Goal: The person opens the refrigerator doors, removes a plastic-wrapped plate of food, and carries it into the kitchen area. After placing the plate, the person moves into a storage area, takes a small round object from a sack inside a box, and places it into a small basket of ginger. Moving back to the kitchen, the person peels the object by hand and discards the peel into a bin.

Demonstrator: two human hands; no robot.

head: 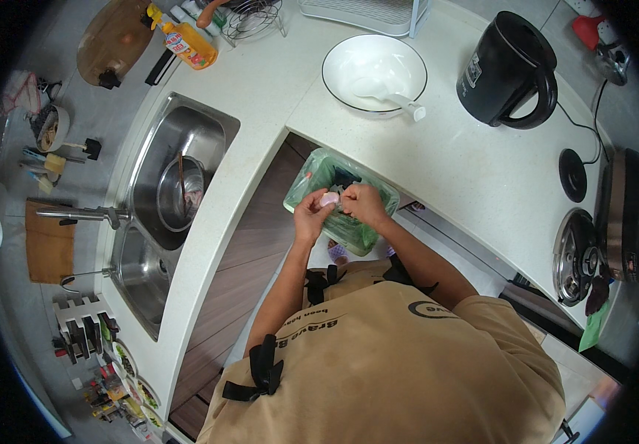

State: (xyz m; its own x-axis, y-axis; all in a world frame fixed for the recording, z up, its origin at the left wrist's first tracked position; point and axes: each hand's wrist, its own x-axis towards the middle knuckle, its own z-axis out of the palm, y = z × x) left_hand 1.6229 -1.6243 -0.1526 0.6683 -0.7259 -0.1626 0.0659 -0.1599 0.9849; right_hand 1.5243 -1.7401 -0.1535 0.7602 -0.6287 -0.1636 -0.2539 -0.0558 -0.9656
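Above a bin lined with a green plastic bag (361, 233), my left hand (312, 213) holds a small, pale pinkish bulb (329, 199), perhaps garlic or shallot, between thumb and fingers. Close against its right side is my right hand (362, 204), with fingertips pinched together at the bulb; whether they grip a bit of skin is too small to tell. Dark and pale scraps lie inside the bin below the hands. On the counter beyond, a white bowl with a dark rim (375, 64) holds a white spoon (402, 102), its handle over the edge.
A black electric kettle (499, 72) stands on the white counter (436, 161) at the right. To the left, a steel sink (144, 150) contains a metal pot (163, 208) with a brown stick in it. An orange spray bottle (191, 47) and a wire rack (250, 22) are at the back.
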